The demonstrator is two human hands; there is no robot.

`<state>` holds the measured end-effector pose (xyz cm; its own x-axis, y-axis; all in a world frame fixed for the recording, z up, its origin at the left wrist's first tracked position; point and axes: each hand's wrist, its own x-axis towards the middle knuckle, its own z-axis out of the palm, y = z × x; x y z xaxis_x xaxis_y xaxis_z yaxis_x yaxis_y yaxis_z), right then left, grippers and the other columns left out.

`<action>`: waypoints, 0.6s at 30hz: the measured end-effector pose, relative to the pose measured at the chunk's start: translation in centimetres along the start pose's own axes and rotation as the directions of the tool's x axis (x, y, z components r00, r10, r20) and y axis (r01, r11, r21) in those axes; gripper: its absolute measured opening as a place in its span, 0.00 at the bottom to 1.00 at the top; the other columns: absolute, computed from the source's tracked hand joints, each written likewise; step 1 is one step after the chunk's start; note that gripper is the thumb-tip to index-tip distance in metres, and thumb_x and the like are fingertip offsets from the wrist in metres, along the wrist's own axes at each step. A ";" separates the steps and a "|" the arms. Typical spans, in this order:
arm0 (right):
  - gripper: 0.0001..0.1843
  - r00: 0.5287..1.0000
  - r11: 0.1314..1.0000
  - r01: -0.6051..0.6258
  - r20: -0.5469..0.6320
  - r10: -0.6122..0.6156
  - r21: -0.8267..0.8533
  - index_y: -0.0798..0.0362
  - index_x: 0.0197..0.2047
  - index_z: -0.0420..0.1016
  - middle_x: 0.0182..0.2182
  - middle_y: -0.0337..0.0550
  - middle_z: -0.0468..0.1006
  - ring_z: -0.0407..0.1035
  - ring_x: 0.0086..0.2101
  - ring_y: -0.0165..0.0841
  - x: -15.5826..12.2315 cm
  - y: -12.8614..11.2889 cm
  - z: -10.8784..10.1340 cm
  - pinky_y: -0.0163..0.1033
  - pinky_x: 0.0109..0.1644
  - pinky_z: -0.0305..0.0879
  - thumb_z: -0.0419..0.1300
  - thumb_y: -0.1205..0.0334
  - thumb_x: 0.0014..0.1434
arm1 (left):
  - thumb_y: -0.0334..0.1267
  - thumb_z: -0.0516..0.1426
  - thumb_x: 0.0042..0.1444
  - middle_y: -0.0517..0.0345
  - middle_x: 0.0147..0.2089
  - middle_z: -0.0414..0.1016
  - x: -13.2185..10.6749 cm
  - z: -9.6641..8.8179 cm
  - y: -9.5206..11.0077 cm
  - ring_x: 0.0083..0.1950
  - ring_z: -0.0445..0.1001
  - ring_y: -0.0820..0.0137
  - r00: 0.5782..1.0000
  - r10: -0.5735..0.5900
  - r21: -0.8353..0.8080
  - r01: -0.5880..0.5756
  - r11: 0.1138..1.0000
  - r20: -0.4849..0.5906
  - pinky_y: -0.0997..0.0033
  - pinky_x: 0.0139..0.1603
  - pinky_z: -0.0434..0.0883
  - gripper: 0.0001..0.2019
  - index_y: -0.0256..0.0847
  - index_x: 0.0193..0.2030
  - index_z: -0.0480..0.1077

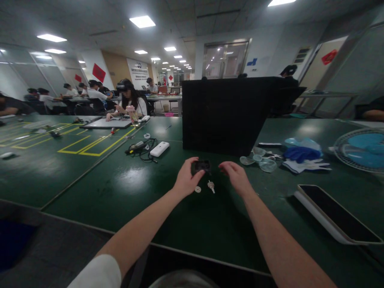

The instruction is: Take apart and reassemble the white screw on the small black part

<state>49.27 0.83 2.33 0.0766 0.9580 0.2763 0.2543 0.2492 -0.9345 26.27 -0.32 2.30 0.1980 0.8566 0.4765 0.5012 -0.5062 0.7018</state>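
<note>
My left hand [186, 178] is closed on a small black square part [201, 166], holding it just above the green table [126, 188]. My right hand [237, 176] hovers to the right of that part with its fingers curled and pinched together; whether they hold anything I cannot make out. Below the black part, two small pieces lie on the table between my hands: a white ring [197, 189] and a small white screw-like piece [211, 186].
A black upright panel [225, 114] stands just behind my hands. Clear plastic cups [259, 161], blue and white gloves [301, 158] and a fan [361, 150] lie to the right, a tablet [336, 214] nearer me. A white device [159, 149] and cables [141, 149] are left. People sit at the far left.
</note>
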 end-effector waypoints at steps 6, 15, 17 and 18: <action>0.14 0.823 0.766 0.475 0.528 -0.211 -0.434 0.43 0.41 0.80 0.45 0.43 0.79 0.70 0.48 0.45 -3.0 -1.8 4.2 0.55 0.56 0.62 0.65 0.48 0.53 | 0.47 0.57 0.59 0.53 0.44 0.75 -1.7 -4.4 -5.1 0.42 0.76 0.65 0.970 -0.217 0.200 0.192 0.961 0.108 0.65 0.44 0.71 0.22 0.43 0.56 0.61; 0.09 0.825 0.666 0.539 0.482 -0.294 -0.516 0.48 0.40 0.78 0.41 0.43 0.80 0.72 0.43 0.38 -3.0 -2.0 5.2 0.50 0.52 0.65 0.57 0.57 0.63 | 0.46 0.61 0.56 0.54 0.49 0.77 -1.9 -4.0 -4.3 0.48 0.77 0.60 0.936 -0.214 0.352 0.108 0.930 0.278 0.64 0.48 0.71 0.23 0.47 0.57 0.62; 0.09 0.823 0.677 0.551 0.455 -0.342 -0.488 0.48 0.42 0.78 0.43 0.43 0.80 0.72 0.45 0.38 -3.1 -2.2 5.8 0.48 0.51 0.66 0.57 0.57 0.64 | 0.46 0.61 0.56 0.54 0.48 0.77 -2.1 -3.8 -4.3 0.48 0.77 0.61 0.931 -0.191 0.318 0.088 0.944 0.311 0.64 0.48 0.71 0.23 0.47 0.57 0.62; 0.09 0.815 0.679 0.561 0.459 -0.353 -0.474 0.47 0.43 0.78 0.44 0.43 0.80 0.72 0.46 0.38 -3.2 -2.2 6.1 0.49 0.51 0.66 0.57 0.57 0.64 | 0.46 0.61 0.56 0.54 0.48 0.77 -2.1 -3.6 -4.3 0.47 0.77 0.61 0.928 -0.178 0.296 0.078 0.952 0.326 0.64 0.48 0.71 0.23 0.46 0.57 0.62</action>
<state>42.55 -1.90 2.10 -0.4701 0.7583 0.4517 0.6727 0.6391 -0.3728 20.62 -0.31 0.19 0.3698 0.9177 0.1449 0.7420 -0.3856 0.5485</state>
